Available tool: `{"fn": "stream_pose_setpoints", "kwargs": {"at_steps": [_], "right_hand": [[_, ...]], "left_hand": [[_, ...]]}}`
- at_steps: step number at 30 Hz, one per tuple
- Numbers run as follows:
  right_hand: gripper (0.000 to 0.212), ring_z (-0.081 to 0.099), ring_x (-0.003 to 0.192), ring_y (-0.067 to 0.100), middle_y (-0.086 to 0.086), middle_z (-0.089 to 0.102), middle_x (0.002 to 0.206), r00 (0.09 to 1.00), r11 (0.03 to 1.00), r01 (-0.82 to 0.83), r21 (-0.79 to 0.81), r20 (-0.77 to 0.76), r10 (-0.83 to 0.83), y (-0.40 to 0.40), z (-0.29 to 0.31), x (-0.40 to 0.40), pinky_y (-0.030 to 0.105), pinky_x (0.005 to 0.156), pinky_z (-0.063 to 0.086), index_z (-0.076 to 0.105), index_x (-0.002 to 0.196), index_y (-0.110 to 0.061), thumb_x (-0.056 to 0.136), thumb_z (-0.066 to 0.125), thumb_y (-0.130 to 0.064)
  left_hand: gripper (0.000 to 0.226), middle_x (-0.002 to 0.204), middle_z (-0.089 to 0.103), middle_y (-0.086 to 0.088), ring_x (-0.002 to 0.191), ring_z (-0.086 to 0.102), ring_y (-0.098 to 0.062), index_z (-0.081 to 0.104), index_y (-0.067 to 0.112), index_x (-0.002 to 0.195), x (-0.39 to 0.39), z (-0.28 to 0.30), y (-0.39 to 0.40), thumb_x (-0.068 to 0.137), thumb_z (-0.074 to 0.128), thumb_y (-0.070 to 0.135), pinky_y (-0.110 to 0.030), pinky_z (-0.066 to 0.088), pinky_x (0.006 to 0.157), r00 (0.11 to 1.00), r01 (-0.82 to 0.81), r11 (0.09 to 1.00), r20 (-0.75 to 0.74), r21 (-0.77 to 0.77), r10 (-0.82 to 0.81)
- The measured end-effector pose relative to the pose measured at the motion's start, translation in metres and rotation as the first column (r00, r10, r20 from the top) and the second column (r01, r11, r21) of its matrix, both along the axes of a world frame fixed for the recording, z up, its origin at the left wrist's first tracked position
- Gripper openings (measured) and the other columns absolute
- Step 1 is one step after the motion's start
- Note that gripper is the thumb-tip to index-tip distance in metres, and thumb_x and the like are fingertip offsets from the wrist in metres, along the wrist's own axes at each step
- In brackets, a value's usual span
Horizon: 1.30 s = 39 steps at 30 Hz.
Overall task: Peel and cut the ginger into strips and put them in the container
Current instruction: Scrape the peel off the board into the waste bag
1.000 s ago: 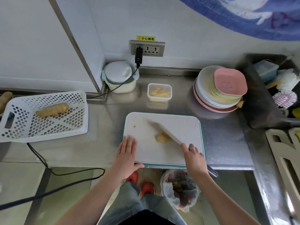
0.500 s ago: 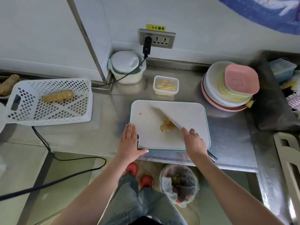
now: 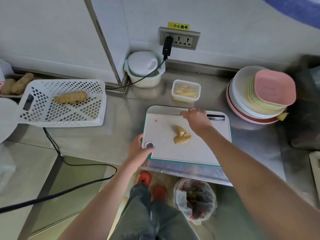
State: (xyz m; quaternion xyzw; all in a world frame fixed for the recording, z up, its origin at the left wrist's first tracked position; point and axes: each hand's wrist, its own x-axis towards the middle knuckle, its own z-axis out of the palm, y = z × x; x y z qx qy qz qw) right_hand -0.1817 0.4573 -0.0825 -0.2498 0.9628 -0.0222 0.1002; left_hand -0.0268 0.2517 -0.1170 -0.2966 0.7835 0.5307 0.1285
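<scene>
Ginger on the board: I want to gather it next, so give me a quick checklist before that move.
1. Ginger pieces lie on cutting board: ok.
2. Knife lies flat along the board's far edge, away from the ginger: ok.
3. Right hand has let go of the knife: cannot tell.
4. Left hand steadies the board's corner: ok.
5. Container uncovered, with room: ok.

A pale yellow, knobbly piece of peeled ginger (image 3: 181,135) lies near the middle of the white cutting board (image 3: 199,153). Behind the board stands a small, clear, open container (image 3: 186,90) holding pale ginger strips (image 3: 184,90).
</scene>
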Motion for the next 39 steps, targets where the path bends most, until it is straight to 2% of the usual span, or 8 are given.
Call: {"fn": "stream_pose_setpoints", "kwargs": {"at_steps": [4, 9, 13, 17, 20, 23, 27, 39], "right_hand": [[0.056, 0.052, 0.098, 0.035, 0.013, 0.055, 0.105, 0.998, 0.996, -0.062, -0.059, -0.011, 0.062, 0.029, -0.019, 0.023, 0.038, 0.090, 0.036, 0.059, 0.122, -0.019, 0.081, 0.041, 0.013], [0.052, 0.057, 0.071, 0.037, 0.013, 0.058, 0.084, 0.994, 0.995, -0.061, -0.074, -0.092, 0.054, 0.107, -0.022, 0.055, 0.042, 0.074, 0.047, 0.071, 0.106, -0.013, 0.069, 0.046, 0.014], [0.051, 0.057, 0.076, 0.039, 0.010, 0.062, 0.085, 0.993, 0.996, 0.026, -0.090, -0.116, -0.037, 0.142, -0.014, 0.048, 0.041, 0.078, 0.048, 0.073, 0.106, -0.017, 0.072, 0.063, 0.019], [0.051, 0.058, 0.078, 0.041, 0.012, 0.064, 0.085, 0.987, 0.991, 0.006, -0.137, -0.158, -0.028, 0.133, -0.012, 0.034, 0.048, 0.088, 0.048, 0.074, 0.102, -0.015, 0.070, 0.061, 0.022], [0.058, 0.062, 0.082, 0.041, 0.015, 0.068, 0.093, 0.986, 0.993, -0.071, -0.094, -0.157, 0.056, 0.137, -0.018, 0.045, 0.053, 0.096, 0.046, 0.074, 0.101, -0.011, 0.062, 0.058, 0.028], [0.059, 0.062, 0.084, 0.043, 0.014, 0.069, 0.100, 0.990, 0.994, -0.006, -0.112, -0.140, -0.010, 0.156, -0.024, 0.073, 0.051, 0.085, 0.052, 0.073, 0.104, -0.010, 0.063, 0.059, 0.030], [0.064, 0.064, 0.072, 0.038, 0.011, 0.071, 0.092, 0.983, 0.994, 0.004, -0.108, -0.181, -0.024, 0.176, -0.021, 0.100, 0.045, 0.072, 0.055, 0.075, 0.096, -0.010, 0.048, 0.066, 0.031], [0.072, 0.063, 0.071, 0.037, 0.011, 0.068, 0.084, 0.979, 0.998, 0.026, -0.057, -0.200, -0.037, 0.212, -0.022, 0.140, 0.042, 0.071, 0.053, 0.074, 0.091, -0.008, 0.031, 0.067, 0.030]], "left_hand": [[0.038, 0.109, 0.066, -0.013, 0.086, 0.063, -0.018, 0.056, 0.008, 0.117, -0.016, 0.012, 0.010, 0.082, 0.053, -0.006, -0.023, 0.046, 0.062, 0.975, -0.220, 0.951, 0.019, 0.218, 0.221], [0.064, 0.138, 0.047, -0.007, 0.119, 0.049, -0.019, 0.030, 0.010, 0.144, -0.011, 0.012, 0.034, 0.085, 0.044, -0.014, -0.027, 0.042, 0.093, 0.982, -0.189, 0.940, 0.069, 0.283, 0.177], [0.063, 0.141, 0.037, -0.007, 0.125, 0.041, -0.021, 0.021, 0.013, 0.149, -0.011, 0.007, 0.059, 0.092, 0.048, 0.005, -0.033, 0.036, 0.105, 0.980, 0.191, 0.982, 0.048, 0.000, -0.191], [0.077, 0.136, 0.031, -0.007, 0.122, 0.042, -0.025, 0.023, 0.011, 0.148, -0.012, -0.001, 0.060, 0.085, 0.066, 0.019, -0.036, 0.037, 0.105, 0.897, 0.438, 0.852, 0.069, -0.288, -0.438], [0.089, 0.138, 0.030, -0.006, 0.120, 0.045, -0.025, 0.025, 0.011, 0.146, -0.011, -0.003, 0.062, 0.074, 0.076, 0.013, -0.038, 0.042, 0.102, 0.912, 0.403, 0.868, 0.045, -0.290, -0.408], [0.089, 0.139, 0.030, -0.005, 0.121, 0.045, -0.026, 0.027, 0.010, 0.145, -0.007, -0.003, 0.065, 0.072, 0.077, 0.009, -0.038, 0.042, 0.103, 0.918, 0.385, 0.879, 0.025, -0.282, -0.395], [0.087, 0.139, 0.032, -0.007, 0.115, 0.048, -0.027, 0.029, 0.010, 0.145, -0.004, 0.000, 0.067, 0.072, 0.077, 0.005, -0.038, 0.042, 0.102, 0.920, 0.378, 0.878, 0.008, -0.293, -0.393], [0.085, 0.136, 0.033, -0.008, 0.105, 0.050, -0.025, 0.028, 0.012, 0.145, 0.003, 0.003, 0.076, 0.074, 0.074, 0.002, -0.036, 0.044, 0.099, 0.929, 0.357, 0.896, -0.004, -0.264, -0.371]]}}
